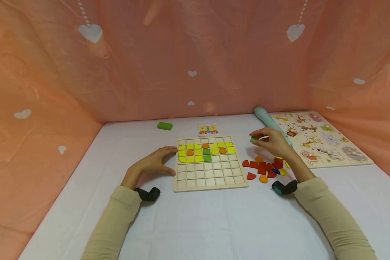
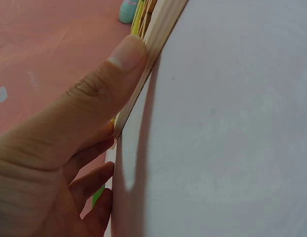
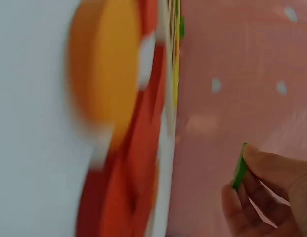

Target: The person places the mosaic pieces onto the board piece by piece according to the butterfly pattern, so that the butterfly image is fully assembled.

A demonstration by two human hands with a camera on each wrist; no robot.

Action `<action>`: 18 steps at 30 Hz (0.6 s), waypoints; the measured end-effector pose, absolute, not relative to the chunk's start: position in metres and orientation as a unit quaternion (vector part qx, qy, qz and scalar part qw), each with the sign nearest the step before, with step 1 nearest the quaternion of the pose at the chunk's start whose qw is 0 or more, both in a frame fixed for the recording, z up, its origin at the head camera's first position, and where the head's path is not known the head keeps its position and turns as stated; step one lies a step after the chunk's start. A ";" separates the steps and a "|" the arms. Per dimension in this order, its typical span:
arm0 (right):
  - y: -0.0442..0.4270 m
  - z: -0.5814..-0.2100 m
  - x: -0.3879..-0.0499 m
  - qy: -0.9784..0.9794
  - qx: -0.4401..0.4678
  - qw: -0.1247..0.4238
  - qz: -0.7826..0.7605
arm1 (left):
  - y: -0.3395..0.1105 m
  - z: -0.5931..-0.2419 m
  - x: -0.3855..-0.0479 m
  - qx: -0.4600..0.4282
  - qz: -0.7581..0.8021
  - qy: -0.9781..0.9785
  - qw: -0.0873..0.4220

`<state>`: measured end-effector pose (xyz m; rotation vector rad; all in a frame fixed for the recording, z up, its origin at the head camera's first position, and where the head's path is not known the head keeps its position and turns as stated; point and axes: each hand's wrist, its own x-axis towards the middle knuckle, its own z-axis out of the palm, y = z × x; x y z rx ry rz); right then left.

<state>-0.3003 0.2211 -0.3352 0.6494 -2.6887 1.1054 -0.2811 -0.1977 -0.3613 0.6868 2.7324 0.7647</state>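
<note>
My right hand (image 1: 273, 142) is raised above the table, right of the board, and pinches a small green tile (image 3: 240, 170) between thumb and fingertips. My left hand (image 1: 154, 161) rests against the left edge of the wooden grid board (image 1: 211, 188), its thumb and fingers spread apart along that side. In the left wrist view the thumb (image 2: 126, 54) touches the board's rim. Yellow tiles (image 1: 199, 158), orange discs (image 1: 222, 151) and green squares (image 1: 207, 158) fill cells in the upper rows. A small pattern card (image 1: 208, 130) lies just behind the board.
Loose red pieces (image 1: 261, 168), orange discs (image 1: 263, 179) and a blue piece (image 1: 275, 171) lie right of the board. Beyond them are an animal puzzle board (image 1: 325, 144) and a mint-coloured cylinder (image 1: 266, 118). A green block (image 1: 164, 125) sits at the back left.
</note>
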 end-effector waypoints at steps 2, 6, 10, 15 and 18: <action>0.210 -0.332 -0.298 -0.891 0.236 0.089 0.378 | -0.198 -0.361 -0.281 0.234 0.260 0.930 0.110; 0.190 -0.327 -0.295 -0.878 0.264 0.096 0.388 | -0.197 -0.362 -0.281 0.234 0.261 0.930 0.109; 0.179 -0.325 -0.294 -0.873 0.269 0.090 0.396 | -0.196 -0.362 -0.281 0.232 0.260 0.931 0.109; 0.181 -0.329 -0.297 -0.880 0.265 0.091 0.384 | -0.196 -0.363 -0.282 0.228 0.259 0.932 0.111; 0.187 -0.333 -0.301 -0.883 0.262 0.096 0.377 | -0.197 -0.363 -0.282 0.227 0.260 0.932 0.111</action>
